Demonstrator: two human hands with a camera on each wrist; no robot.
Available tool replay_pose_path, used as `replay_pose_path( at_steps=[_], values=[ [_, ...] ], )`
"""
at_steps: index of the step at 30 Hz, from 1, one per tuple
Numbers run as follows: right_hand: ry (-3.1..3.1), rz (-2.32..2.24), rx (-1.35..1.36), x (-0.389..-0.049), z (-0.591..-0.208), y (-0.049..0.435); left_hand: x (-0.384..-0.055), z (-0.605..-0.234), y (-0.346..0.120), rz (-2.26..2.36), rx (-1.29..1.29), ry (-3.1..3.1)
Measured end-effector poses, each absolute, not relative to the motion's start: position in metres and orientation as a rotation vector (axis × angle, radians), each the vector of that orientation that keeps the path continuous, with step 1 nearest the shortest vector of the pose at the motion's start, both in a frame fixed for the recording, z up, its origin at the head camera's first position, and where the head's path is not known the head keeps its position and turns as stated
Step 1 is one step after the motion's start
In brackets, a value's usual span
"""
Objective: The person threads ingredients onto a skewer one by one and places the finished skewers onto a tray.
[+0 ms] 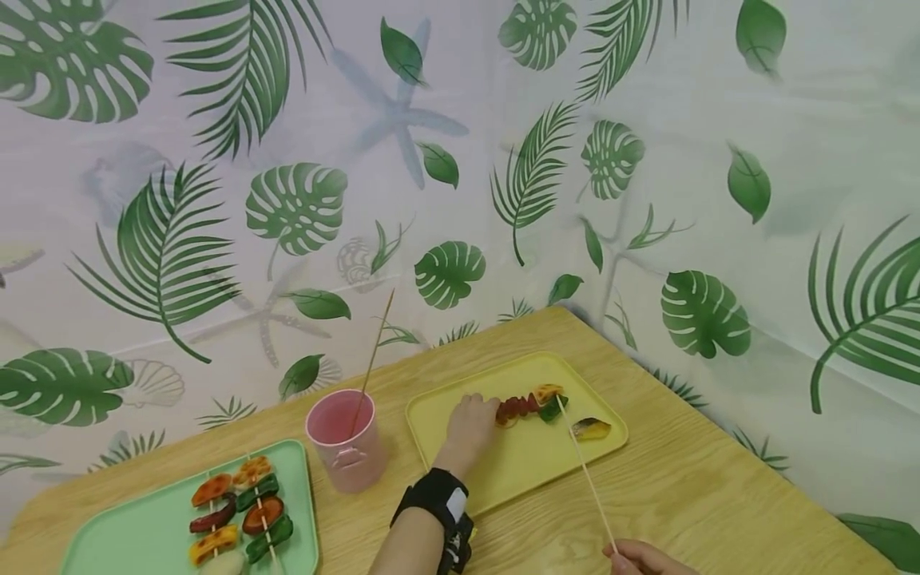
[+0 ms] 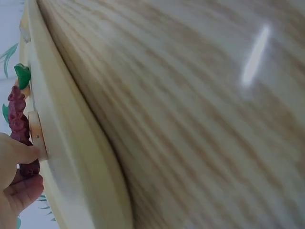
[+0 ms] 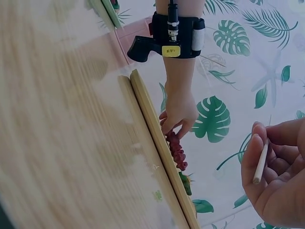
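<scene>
My left hand (image 1: 470, 431) reaches over the yellow tray (image 1: 449, 399) and pinches one end of a long, knobbly dark red toy food piece (image 1: 516, 408), its thumb and fingers (image 2: 28, 188) on either side. Low at the front, my right hand (image 1: 647, 557) pinches the thick end of a wooden skewer (image 1: 591, 479) between thumb and fingers. The skewer slants away over the tray, and its far end overlaps a green pepper piece (image 1: 552, 410) and a browned yellow piece (image 1: 548, 391). Beside the red piece in the left wrist view lies a flat pale orange-edged piece (image 2: 37, 133).
A yellow-and-dark piece (image 1: 592, 429) lies at the tray's right. Left of the tray stands a pink bucket (image 1: 352, 455) with one skewer (image 1: 374, 351) leaning in it. A green tray (image 1: 136, 527) at the front left holds two loaded skewers. A leaf-print sheet (image 1: 446, 160) hangs behind the table.
</scene>
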State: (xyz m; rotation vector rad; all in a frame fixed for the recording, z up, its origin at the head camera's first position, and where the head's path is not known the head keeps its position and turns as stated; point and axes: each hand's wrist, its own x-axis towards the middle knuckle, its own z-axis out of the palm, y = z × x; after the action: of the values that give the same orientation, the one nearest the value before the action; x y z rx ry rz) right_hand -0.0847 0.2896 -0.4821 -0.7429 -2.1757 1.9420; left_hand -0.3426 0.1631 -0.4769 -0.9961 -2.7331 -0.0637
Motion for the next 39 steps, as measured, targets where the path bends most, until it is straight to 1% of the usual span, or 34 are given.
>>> replay_pose_path(
  at_steps=[5,13,18,22,26,30,34,37,39],
  values=[
    [-2.211,1.928,-0.730,-0.087,-0.481,0.284,-0.343,-0.477,0.145,-0.260,-0.993,-2.689],
    [-2.191,1.809,-0.701,-0.097,-0.468,0.279,-0.328,-0.441,0.112,-0.696,-1.115,-2.526],
    [-2.192,1.765,-0.620,-0.103,-0.454,0.274,-0.313,-0.418,0.083,-0.810,-1.192,-2.319],
    [-2.226,1.779,-0.636,-0.107,-0.439,0.269,-0.295,-0.405,0.055,-0.844,-1.222,-2.217],
    [-2.320,1.626,-0.598,-0.109,-0.427,0.261,-0.279,-0.397,0.022,-0.852,-1.243,-2.126],
    [-2.354,1.341,-0.396,-0.108,-0.419,0.251,-0.266,-0.390,-0.012,-0.865,-1.250,-2.045],
    [-2.261,1.078,-0.039,-0.105,-0.413,0.241,-0.256,-0.388,-0.047,-0.922,-1.249,-1.998],
    [-2.174,1.006,0.234,-0.104,-0.411,0.236,-0.250,-0.387,-0.072,-0.941,-1.229,-1.975],
    [-2.148,0.982,0.360,-0.104,-0.411,0.233,-0.246,-0.387,-0.086,-0.925,-1.207,-1.964]
  ],
)
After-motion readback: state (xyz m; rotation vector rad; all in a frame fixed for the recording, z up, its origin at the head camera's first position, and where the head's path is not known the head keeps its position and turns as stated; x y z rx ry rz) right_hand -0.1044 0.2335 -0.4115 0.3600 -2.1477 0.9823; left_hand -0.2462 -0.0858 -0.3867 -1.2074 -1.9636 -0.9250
